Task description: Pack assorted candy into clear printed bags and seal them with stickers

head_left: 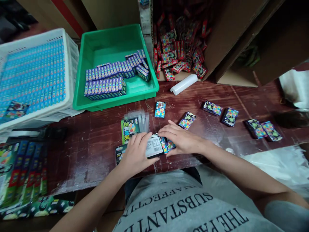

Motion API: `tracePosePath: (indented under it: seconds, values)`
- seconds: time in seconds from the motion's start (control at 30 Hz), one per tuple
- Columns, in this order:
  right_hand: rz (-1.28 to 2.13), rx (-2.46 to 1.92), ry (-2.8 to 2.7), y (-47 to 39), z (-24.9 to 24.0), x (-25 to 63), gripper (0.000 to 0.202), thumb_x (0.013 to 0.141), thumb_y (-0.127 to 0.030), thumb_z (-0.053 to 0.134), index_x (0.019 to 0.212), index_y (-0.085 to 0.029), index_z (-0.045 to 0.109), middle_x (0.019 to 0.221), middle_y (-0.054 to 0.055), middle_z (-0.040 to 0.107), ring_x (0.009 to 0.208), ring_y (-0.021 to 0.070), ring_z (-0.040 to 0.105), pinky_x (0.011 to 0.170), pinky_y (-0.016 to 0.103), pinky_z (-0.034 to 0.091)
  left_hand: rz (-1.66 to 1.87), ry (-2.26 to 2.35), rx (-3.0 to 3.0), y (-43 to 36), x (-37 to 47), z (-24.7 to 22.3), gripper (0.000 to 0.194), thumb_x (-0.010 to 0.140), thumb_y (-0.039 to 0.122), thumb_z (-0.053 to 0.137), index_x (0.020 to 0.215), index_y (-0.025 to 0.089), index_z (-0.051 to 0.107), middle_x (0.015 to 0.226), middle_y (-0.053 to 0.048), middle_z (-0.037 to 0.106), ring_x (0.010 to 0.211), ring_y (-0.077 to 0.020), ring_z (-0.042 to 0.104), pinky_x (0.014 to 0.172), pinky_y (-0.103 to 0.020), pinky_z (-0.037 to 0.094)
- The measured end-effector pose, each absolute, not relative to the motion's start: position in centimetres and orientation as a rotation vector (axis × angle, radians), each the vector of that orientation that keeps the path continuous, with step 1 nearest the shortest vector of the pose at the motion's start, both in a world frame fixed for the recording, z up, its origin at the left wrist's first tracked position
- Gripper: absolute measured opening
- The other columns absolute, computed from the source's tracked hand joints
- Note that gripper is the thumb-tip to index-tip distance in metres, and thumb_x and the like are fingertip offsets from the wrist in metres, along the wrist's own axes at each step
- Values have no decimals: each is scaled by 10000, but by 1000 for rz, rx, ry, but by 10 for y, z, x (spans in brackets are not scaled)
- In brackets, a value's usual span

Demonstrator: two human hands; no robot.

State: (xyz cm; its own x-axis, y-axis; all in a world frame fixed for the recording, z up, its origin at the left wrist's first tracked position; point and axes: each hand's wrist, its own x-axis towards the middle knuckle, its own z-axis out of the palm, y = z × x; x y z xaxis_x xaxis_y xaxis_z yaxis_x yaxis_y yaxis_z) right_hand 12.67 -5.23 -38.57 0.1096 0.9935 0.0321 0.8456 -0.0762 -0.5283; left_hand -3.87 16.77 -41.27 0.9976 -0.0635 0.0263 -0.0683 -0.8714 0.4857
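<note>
Broad dark reddish wooden surface, scuffed and mostly bare through the middle. Far left, white slatted plastic crate packed tight with blue boxes, apparently the finished lot. Beside it, green plastic tray only part filled: two rows of small blue boxes lined up, back half bare, so plenty left to fill by the look of it. Behind, brown cardboard carton tipped open, heaped with loose red packets. White plastic tube lay on its side just in front. Loose colourful little boxes scattered singly to the right, well apart, not yet gathered.

Near edge, centre: left hand curled down over a small bundle of colourful boxes with a white barcode label, right hand flat and closed against its other end, pressing the bundle together. Clear plastic sleeves and a green printed card just behind. Bundle sat close to the surface's front lip; open room ahead and to the left.
</note>
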Motion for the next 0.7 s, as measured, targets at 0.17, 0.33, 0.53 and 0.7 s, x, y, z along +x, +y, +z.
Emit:
tracePosePath:
  seconds: [0.17, 0.33, 0.53, 0.7]
  values:
    - [390, -2220, -1687, -72, -385, 134, 1068, 771, -667, 752, 1578, -151, 281, 1610, 212, 356, 1530, 392, 252, 1255, 674, 46, -11, -81, 2724, 167, -30, -423, 895, 746, 550, 813, 1463, 183, 423, 1406, -171, 548, 1262, -391, 500, 1048, -549, 382]
    - [469, -2191, -1640, -81, -378, 140, 766, 798, -581, 768, 1432, -248, 497, 1363, 102, 615, 1370, 334, 471, 1243, 669, -82, 1, -92, 2692, 167, -25, -423, 887, 755, 533, 807, 1479, 209, 410, 1411, -155, 545, 1263, -374, 498, 1047, -529, 383]
    - [527, -2026, -1600, -78, -386, 149, 672, 743, -580, 807, 1312, -302, 582, 1314, 51, 624, 1303, 284, 526, 1248, 649, -57, -59, -213, 2567, 164, -22, -417, 901, 729, 454, 822, 1499, 251, 399, 1401, -126, 553, 1263, -358, 496, 1061, -524, 397]
    - [425, -2002, -1568, -73, -388, 152, 724, 710, -625, 817, 1285, -240, 607, 1254, 86, 652, 1260, 287, 568, 1243, 661, -4, 23, -135, 2544, 157, -11, -421, 915, 681, 448, 849, 1478, 257, 443, 1373, -131, 579, 1239, -373, 531, 1047, -540, 431]
